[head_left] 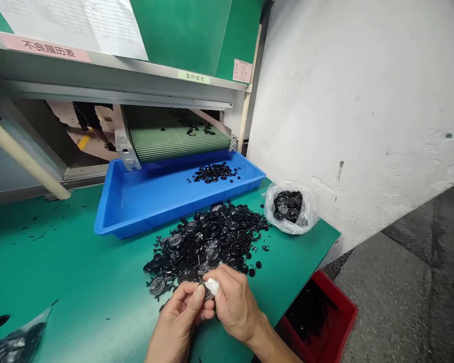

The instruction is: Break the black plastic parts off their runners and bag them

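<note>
Black disc (pixel 208 294), largely covered by fingers, held between the two hands above the green bench (pixel 98 277). The left hand (pixel 179 315) meets the disc from its left, pinching it between thumb and fingers. The right hand (pixel 234 302) closes in from the opposite side, its fingers curled and its thumb, which bears a white wrapping (pixel 212 286), set against the disc's upper right edge. Neither hand is the nearer, since both touch the piece. Being apparently round, the disc offers no long axis; the tilt of its face cannot be told. Directly beyond the fingertips spreads a heap of black parts (pixel 215 239), ringed discs mixed with thin slivers. Farther off stands a blue tray (pixel 155 201) and, to the right, a clear plastic bag (pixel 309 212) of similar discs. Below the bench's right edge sits a red bin (pixel 346 315).
</note>
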{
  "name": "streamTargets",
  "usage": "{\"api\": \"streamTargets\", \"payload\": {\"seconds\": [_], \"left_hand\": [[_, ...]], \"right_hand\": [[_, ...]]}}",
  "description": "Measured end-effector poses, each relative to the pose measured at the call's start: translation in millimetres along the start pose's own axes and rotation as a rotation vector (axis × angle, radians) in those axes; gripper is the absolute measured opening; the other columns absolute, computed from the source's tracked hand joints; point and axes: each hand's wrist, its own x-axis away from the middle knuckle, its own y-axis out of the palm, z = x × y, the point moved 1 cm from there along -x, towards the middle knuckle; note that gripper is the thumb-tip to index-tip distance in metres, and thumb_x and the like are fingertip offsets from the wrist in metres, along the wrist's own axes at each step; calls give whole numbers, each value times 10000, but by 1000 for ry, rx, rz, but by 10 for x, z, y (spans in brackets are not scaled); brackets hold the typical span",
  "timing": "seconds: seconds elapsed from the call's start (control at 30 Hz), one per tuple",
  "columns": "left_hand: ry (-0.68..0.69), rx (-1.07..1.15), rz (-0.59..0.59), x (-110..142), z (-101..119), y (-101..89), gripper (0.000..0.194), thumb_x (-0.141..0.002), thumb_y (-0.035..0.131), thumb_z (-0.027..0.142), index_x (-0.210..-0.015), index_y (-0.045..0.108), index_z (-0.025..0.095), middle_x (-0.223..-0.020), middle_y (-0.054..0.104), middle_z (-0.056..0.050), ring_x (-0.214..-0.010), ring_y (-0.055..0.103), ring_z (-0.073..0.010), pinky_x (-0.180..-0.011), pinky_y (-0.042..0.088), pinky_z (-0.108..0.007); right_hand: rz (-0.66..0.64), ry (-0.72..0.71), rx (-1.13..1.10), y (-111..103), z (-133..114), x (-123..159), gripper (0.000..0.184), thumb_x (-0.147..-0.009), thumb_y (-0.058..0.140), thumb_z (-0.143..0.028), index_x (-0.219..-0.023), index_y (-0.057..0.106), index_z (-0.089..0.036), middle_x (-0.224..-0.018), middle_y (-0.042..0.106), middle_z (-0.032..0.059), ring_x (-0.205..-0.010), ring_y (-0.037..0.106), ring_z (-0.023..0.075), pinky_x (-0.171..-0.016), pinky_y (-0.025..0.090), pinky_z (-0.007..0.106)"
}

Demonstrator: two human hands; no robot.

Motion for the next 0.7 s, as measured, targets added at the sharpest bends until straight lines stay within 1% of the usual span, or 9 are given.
{"api": "streamTargets", "payload": {"seconds": [0.1,0.17,0.23,0.27,0.33,0.43,0.53,0.63,0.7], "left_hand": [[-29,45,-6,-32,91,35,451,-661,807,447,-1014,683,196,-639,665,5,-582,582,-114,-592,515,-194],[-53,74,1,-70,132,56,600,-663,814,420,-1191,623,210,-640,662,9,-564,574,-109,-576,516,-188],[-102,117,-17,-114,140,94,616,-655,829,382,-1202,620,193,-665,660,1,-559,568,-107,-570,524,-194],[-134,144,-33,-138,133,121,577,-642,840,365,-1153,646,181,-685,660,-7,-558,566,-107,-560,526,-198],[-177,194,-57,-184,113,177,479,-612,860,341,-1027,688,173,-739,662,-19,-575,571,-107,-552,529,-203],[-171,202,-109,-233,96,239,328,-625,849,354,-853,696,175,-790,660,-19,-587,558,-94,-537,505,-187],[-87,56,-184,-246,103,257,258,-731,757,417,-800,675,182,-724,664,-15,-506,499,-77,-485,439,-179],[127,-299,-202,-293,162,276,258,-834,622,454,-822,684,203,-683,684,-32,-495,527,-121,-509,441,-231],[377,-565,-241,-403,258,318,205,-871,576,400,-868,699,237,-829,730,-60,-671,630,-190,-646,490,-285]], "right_hand": [[18,-15,26,-268,169,-128,333,-870,384,-69,-1088,615,-170,-877,656,42,-704,612,136,-646,515,241],[87,-7,175,-521,355,-279,382,-851,338,-13,-1063,624,-151,-1017,650,93,-883,625,172,-775,533,288],[83,16,389,-749,581,-466,418,-833,327,22,-1045,639,-160,-1123,630,105,-1045,590,199,-920,498,342],[66,38,495,-835,699,-561,437,-825,331,31,-1076,631,-166,-1136,625,103,-1068,577,201,-946,486,349],[59,78,565,-939,910,-731,447,-818,338,36,-1111,625,-141,-1140,619,139,-1097,552,240,-964,466,406],[2,116,608,-922,1098,-892,438,-818,370,22,-1159,615,-105,-1164,617,180,-1104,541,288,-942,461,461],[-71,118,619,-792,1107,-923,458,-830,401,3,-1230,589,-118,-1237,604,168,-1146,529,290,-951,451,457],[-126,85,609,-663,1017,-860,480,-845,398,1,-1253,585,-170,-1306,578,122,-1208,495,268,-996,418,445],[-167,43,585,-614,951,-798,507,-846,383,14,-1268,579,-188,-1317,571,105,-1217,487,256,-1006,408,439]]}}
